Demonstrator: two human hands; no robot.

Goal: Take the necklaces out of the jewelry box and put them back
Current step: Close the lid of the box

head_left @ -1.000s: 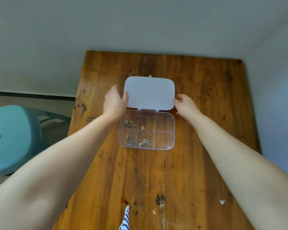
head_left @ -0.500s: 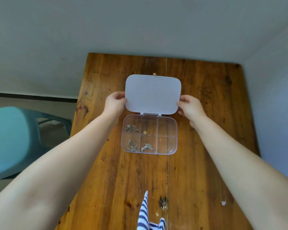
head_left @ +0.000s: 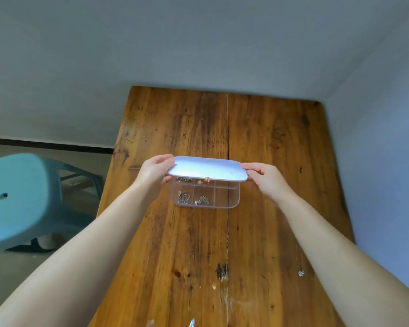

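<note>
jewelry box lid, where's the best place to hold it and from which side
Grip the lid by its two short side edges, one hand from each side, as the left hand and right hand do. It is thin, flat, wide and hinged at the back, so its ends stay free above the jewelry box.

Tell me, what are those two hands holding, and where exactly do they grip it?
Both hold the lid of the clear jewelry box: the left hand pinches its left edge, the right hand its right edge, with the lid tilted partway over the compartments.
</note>
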